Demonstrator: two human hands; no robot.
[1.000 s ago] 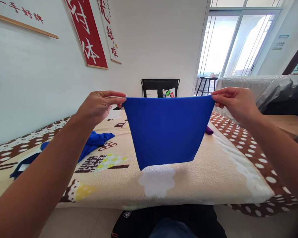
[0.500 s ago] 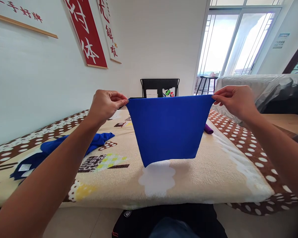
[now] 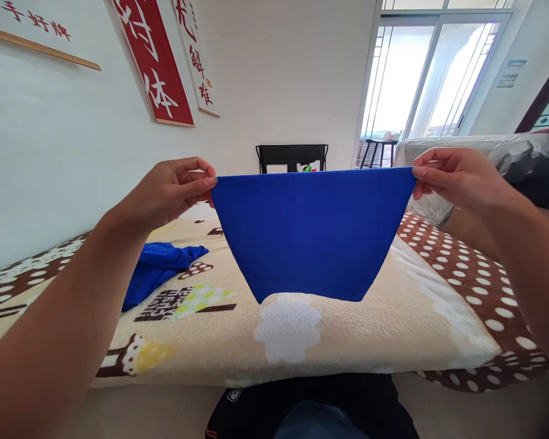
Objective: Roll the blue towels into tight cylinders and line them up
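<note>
- The left hand point(image 3: 174, 189) pinches the upper left corner of a blue cloth point(image 3: 308, 235) between thumb and fingers.
- The right hand point(image 3: 457, 180) pinches the upper right corner the same way.
- The blue cloth hangs stretched flat between both hands, above a patterned blanket point(image 3: 393, 329) that covers the bed.
- A second blue cloth point(image 3: 158, 268) lies crumpled on the blanket, to the left.
- A black chair point(image 3: 290, 155) stands beyond, by the wall.

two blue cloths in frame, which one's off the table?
The flat blue cloth, pinched at its top corners by the left hand and right hand. The crumpled blue cloth lies on the blanket.
</note>
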